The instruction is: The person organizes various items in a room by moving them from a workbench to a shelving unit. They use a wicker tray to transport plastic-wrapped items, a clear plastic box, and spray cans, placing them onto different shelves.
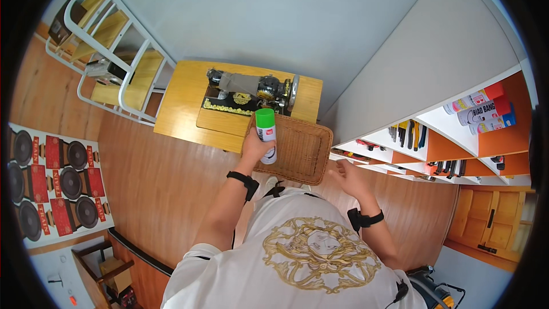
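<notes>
My left hand is wrapped around a white spray can with a bright green cap. The can stands roughly upright at the left side of a brown wicker basket. Nothing shows inside the rest of the basket, which overlaps the front edge of the table; what bears it from below is hidden. Close to the basket's right front corner, my right hand has its fingers apart and holds nothing. Behind the can, a black sewing machine with gold decoration sits on the yellow wooden table.
On the right, a white and orange shelf unit holds more spray cans and several pliers. A white rack with wooden shelves stands at the left. Speakers or pictures of them cover a panel at far left.
</notes>
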`<state>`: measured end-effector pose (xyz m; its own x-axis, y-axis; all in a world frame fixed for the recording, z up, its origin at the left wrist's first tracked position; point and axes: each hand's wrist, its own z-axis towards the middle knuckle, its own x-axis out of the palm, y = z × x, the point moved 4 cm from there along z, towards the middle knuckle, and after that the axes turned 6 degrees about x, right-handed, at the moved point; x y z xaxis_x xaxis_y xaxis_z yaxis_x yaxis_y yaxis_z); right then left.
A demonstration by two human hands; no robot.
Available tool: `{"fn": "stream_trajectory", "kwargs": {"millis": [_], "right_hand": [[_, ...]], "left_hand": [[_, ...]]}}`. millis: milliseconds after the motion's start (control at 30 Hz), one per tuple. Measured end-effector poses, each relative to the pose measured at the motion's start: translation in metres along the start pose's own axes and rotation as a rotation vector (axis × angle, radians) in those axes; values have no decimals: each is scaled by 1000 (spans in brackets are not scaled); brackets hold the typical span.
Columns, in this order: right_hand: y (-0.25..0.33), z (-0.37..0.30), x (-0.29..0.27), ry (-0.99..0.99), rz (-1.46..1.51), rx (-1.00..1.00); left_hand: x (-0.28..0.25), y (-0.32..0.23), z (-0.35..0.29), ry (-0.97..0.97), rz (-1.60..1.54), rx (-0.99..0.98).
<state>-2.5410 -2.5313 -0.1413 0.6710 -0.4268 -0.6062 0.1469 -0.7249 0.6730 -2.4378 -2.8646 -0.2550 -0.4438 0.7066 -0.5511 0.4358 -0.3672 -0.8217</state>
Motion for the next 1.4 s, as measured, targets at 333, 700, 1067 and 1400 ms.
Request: {"fn": "stream_trajectory", "kwargs": {"millis": [333, 700, 1067, 1400], "right_hand": [[-59, -53, -9, -198, 123, 235], [-57, -57, -8, -235, 156, 214], [-59, -52, -13, -202, 160, 202], [-59, -50, -25, -231, 184, 189]], "left_hand": [[2, -9, 32, 115, 332, -147], [-3, -17, 45, 253, 463, -157], [5, -23, 37, 172, 462, -230], [14, -28, 20, 30, 546, -59]]}}
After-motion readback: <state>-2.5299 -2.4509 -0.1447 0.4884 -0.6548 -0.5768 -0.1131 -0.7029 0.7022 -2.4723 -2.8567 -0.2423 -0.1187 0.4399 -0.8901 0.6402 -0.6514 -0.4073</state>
